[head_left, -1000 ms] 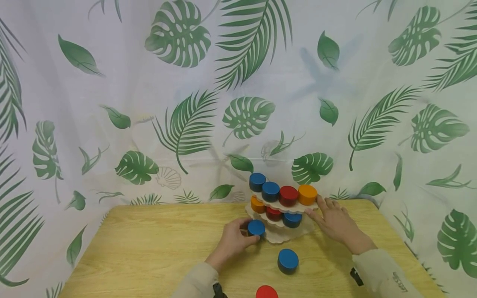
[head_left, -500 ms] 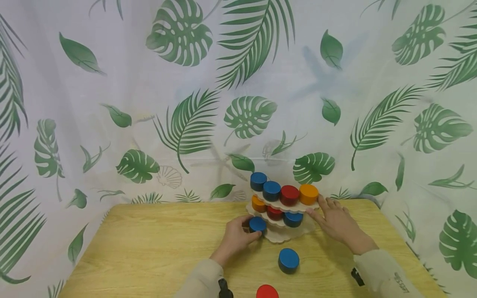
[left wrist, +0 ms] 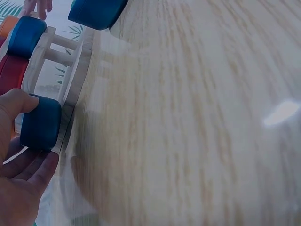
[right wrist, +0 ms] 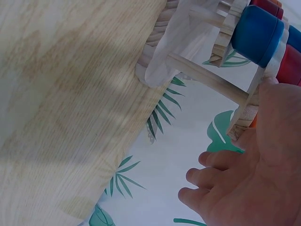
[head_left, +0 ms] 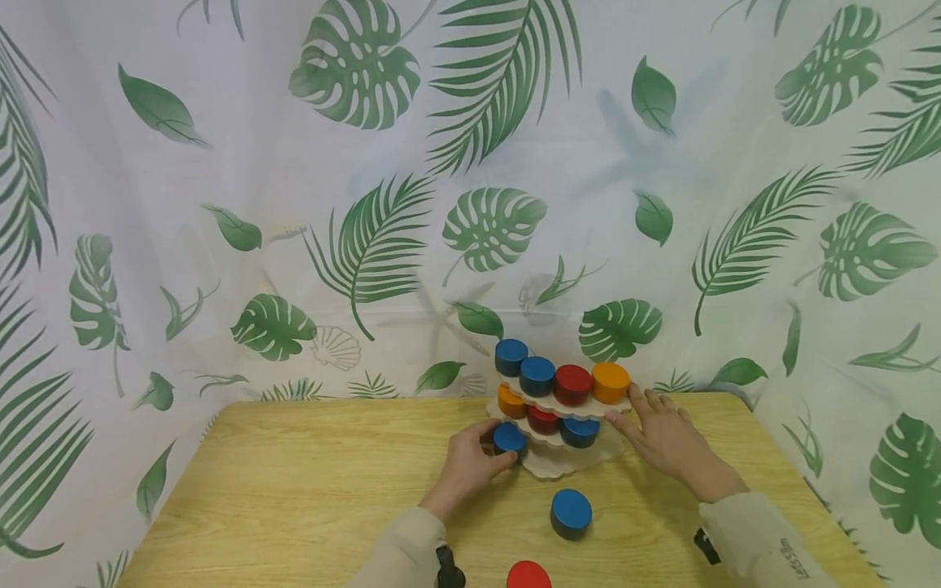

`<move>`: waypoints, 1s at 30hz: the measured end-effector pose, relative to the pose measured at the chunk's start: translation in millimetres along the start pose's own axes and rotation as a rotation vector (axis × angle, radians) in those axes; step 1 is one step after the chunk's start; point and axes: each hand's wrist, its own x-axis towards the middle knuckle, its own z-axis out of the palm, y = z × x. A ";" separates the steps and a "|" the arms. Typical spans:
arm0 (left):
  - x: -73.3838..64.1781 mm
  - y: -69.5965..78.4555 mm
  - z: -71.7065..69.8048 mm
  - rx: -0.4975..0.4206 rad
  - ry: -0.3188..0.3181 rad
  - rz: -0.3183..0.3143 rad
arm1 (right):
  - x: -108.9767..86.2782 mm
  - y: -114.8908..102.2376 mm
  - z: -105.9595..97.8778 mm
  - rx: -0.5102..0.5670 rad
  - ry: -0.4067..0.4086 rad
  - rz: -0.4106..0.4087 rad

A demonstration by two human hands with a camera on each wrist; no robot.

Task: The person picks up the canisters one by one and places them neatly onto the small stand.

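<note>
My left hand (head_left: pixel 466 465) pinches a blue round block (head_left: pixel 509 438) between thumb and fingers, at the left end of a tiered wooden stand (head_left: pixel 556 467) with scalloped edges. In the left wrist view that block (left wrist: pixel 41 123) is close beside the stand's lowest tier. At the other side, my right hand (head_left: pixel 672 441) holds the right end of the top tier with thumb and index finger; its other fingers extend past the shelf. Blue, red and orange blocks line the top tier, among them a red block (head_left: pixel 573 384). An orange block (head_left: pixel 511 402), a red one and a blue one occupy the tier below.
On the wooden table (head_left: pixel 309 482), a loose blue block (head_left: pixel 571 513) lies in front of the stand. A bright red block (head_left: pixel 528 575) shows partly at the bottom of the head view. Behind the table hangs a leaf-patterned curtain (head_left: pixel 397 147).
My left hand has shifted slightly forward with the blue block, bringing it nearer the stand's left end. The right hand keeps its place on the top tier.
</note>
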 end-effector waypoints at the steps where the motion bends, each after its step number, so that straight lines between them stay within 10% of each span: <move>1: 0.3 0.1 0.2 -0.002 0.001 -0.001 | 0.0 -0.1 -0.1 -0.001 0.002 0.000; 30: 16.9 -4.1 2.9 -0.009 -0.016 0.008 | 0.8 1.1 1.3 -0.014 0.007 0.005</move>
